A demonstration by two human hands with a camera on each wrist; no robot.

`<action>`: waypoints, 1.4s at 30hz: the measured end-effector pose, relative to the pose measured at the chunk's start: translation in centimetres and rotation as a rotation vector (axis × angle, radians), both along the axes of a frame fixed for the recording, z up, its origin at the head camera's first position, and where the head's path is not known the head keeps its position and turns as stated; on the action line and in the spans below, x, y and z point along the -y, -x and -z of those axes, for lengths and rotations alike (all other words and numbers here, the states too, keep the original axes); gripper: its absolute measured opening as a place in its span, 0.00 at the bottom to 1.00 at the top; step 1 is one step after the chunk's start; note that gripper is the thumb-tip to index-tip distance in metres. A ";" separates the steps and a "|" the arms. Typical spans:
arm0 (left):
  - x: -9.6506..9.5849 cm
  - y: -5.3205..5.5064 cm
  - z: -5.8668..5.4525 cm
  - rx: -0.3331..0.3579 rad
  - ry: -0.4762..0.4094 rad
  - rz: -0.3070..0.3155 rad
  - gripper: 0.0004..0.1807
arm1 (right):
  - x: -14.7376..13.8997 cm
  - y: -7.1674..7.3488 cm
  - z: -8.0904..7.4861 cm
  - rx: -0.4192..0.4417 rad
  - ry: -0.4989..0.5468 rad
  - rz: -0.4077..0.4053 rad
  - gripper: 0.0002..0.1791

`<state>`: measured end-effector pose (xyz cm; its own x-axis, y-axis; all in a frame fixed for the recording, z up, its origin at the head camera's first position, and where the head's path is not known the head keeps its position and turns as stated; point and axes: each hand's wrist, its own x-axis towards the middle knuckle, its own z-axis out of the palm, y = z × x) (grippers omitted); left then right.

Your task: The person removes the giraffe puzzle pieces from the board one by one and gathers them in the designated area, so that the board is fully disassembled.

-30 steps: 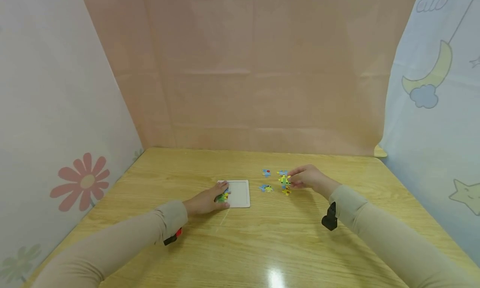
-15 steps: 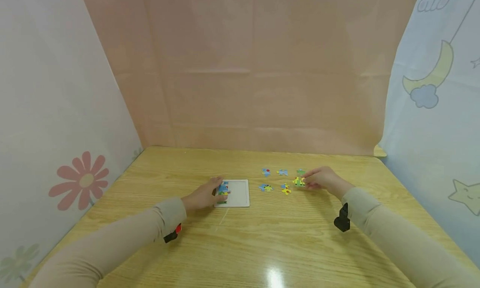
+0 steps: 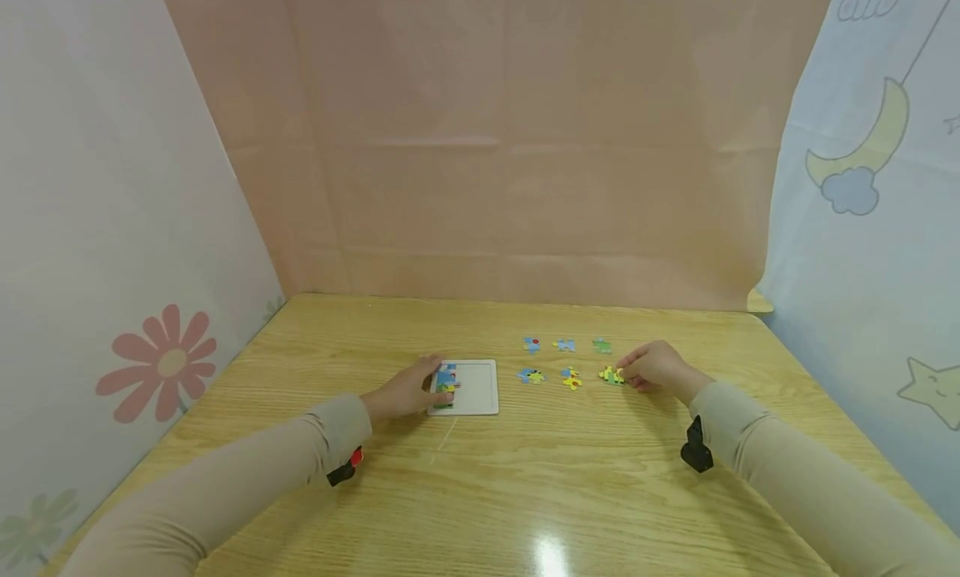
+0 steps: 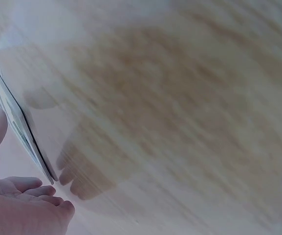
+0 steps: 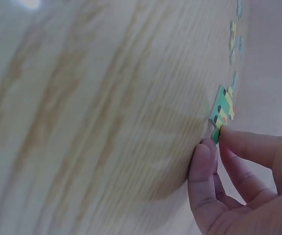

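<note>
My left hand (image 3: 401, 389) holds the white puzzle tray (image 3: 477, 389) at its left side, thumb and fingers spread around that edge. Joined puzzle pieces (image 3: 446, 378) fill a strip along the tray's left. In the left wrist view the tray (image 4: 21, 122) appears almost edge-on beside the fingers (image 4: 28, 188). Farther right, my right hand (image 3: 660, 368) pinches a yellow-green puzzle piece (image 3: 611, 375) between thumb and fingertips, close over the table. The right wrist view shows this piece (image 5: 221, 110) with dark spots on its green part.
Several loose puzzle pieces lie right of the tray: a blue one with a red dot (image 3: 532, 344), a light blue one (image 3: 566, 344), a green one (image 3: 602, 344), a blue-yellow one (image 3: 532, 376) and a yellow one (image 3: 572, 378). Cloth walls border the wooden table (image 3: 480, 494).
My right hand has moved right and slightly nearer with the yellow-green puzzle piece, uncovering the green piece behind. My left hand has drawn back a little, showing more of the joined pieces.
</note>
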<state>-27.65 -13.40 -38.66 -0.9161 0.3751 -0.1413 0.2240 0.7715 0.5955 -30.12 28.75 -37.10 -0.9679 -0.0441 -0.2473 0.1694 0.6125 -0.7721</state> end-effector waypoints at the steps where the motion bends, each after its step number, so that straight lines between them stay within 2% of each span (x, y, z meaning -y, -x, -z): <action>1: 0.0 0.0 0.0 0.002 -0.002 0.000 0.46 | 0.0 0.0 0.1 -0.002 -0.007 0.001 0.10; 16: 0.3 0.6 0.3 0.022 -0.054 0.019 0.47 | 0.6 -0.2 0.5 -0.061 -0.109 0.001 0.07; 23: 0.2 0.9 0.4 0.052 -0.049 -0.025 0.45 | 0.1 -0.4 -0.1 -0.008 -0.025 0.006 0.14; 28: 0.2 1.1 0.3 0.054 -0.024 -0.059 0.41 | 0.4 -0.3 -0.5 -0.013 0.003 -0.001 0.17; 36: 0.2 1.6 0.9 0.038 -0.022 -0.085 0.39 | 2.7 -0.3 -1.2 -0.052 0.055 -0.052 0.18; 42: 0.1 1.5 0.8 0.045 -0.054 -0.111 0.38 | 4.8 0.0 -1.4 -0.047 0.071 -0.069 0.17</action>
